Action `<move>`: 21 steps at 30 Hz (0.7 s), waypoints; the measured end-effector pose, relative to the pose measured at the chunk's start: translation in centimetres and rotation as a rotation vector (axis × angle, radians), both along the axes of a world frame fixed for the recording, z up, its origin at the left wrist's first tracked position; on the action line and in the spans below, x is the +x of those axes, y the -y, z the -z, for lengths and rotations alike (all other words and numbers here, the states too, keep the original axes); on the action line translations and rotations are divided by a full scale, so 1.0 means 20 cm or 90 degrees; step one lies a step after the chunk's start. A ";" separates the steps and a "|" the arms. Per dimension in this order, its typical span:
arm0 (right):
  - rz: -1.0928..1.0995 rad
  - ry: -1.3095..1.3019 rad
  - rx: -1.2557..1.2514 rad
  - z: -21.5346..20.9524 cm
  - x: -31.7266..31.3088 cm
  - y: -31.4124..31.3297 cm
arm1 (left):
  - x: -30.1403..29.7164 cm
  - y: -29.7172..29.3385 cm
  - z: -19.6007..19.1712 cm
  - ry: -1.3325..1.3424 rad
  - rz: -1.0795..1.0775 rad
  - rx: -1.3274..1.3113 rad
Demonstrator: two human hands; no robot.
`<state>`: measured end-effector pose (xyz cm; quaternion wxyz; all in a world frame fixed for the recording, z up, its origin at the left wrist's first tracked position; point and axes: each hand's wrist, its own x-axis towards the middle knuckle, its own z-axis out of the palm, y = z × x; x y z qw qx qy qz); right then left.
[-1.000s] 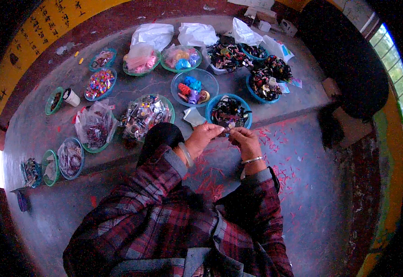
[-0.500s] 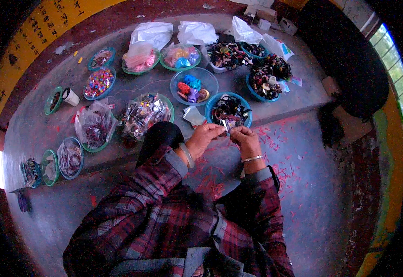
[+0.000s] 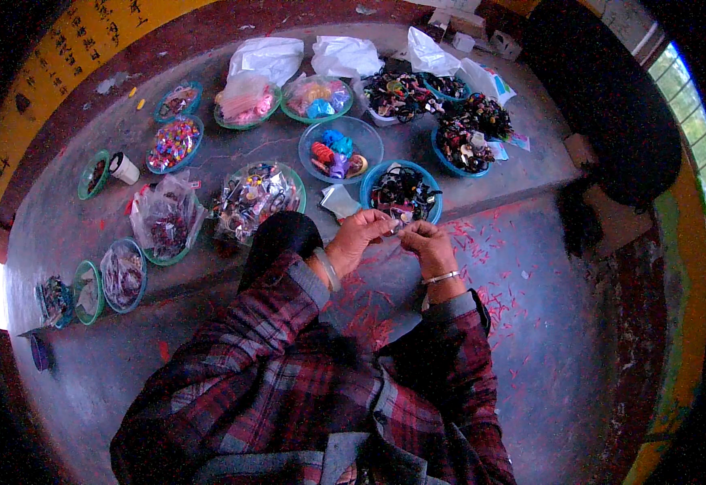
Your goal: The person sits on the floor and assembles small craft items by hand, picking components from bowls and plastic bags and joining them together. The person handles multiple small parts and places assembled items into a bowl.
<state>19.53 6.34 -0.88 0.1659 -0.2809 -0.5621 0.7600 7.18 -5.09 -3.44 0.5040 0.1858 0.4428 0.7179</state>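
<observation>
My left hand (image 3: 359, 236) and my right hand (image 3: 426, 242) meet in front of me, fingertips pinched together on a small dark piece (image 3: 395, 229) that is too small to make out. Both hands hover just in front of a blue bowl (image 3: 373, 179) filled with dark hair clips and small ornaments. A clear bowl (image 3: 367, 137) of red, blue and purple pieces sits just behind it. Both wrists carry bangles, and plaid sleeves cover my forearms.
A raised concrete ledge (image 3: 531, 174) holds several more bowls and plastic bags of colourful beads and clips, with a white cup (image 3: 123, 168) at the left. White bags (image 3: 269, 56) lie at the back. Red scraps (image 3: 482, 242) litter the lower floor. A dark seat (image 3: 604, 105) stands at the right.
Both hands stay pinched together at the same spot; the fingers shift slightly on the small piece. Nothing else has moved.
</observation>
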 end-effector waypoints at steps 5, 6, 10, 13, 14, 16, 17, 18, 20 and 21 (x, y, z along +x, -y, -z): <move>-0.012 0.035 0.042 -0.03 -0.01 0.01 | 0.00 -0.01 0.01 0.015 -0.023 0.002; -0.011 0.035 0.044 -0.02 -0.01 0.01 | 0.01 0.00 -0.02 0.021 -0.028 0.000; -0.009 0.026 0.028 0.00 -0.01 0.01 | 0.01 0.00 -0.02 0.045 -0.029 -0.004; 0.010 0.017 0.001 -0.01 -0.01 0.02 | 0.00 -0.01 0.02 0.053 -0.046 -0.010; 0.020 0.015 -0.007 -0.01 -0.02 0.02 | -0.01 -0.01 0.03 0.044 -0.052 -0.013; -0.001 0.039 0.033 -0.01 -0.01 0.01 | -0.02 -0.02 0.06 0.024 -0.065 -0.019; -0.010 0.052 0.053 -0.01 -0.01 0.00 | -0.02 -0.02 0.05 0.026 -0.071 -0.021; -0.018 0.064 0.075 0.01 -0.01 -0.01 | -0.02 -0.02 0.05 0.028 -0.076 -0.024; -0.035 0.087 0.119 0.03 -0.01 -0.02 | -0.02 -0.02 0.04 0.021 -0.084 -0.026; -0.037 0.092 0.113 0.04 -0.01 -0.02 | -0.02 -0.02 0.03 0.013 -0.086 -0.026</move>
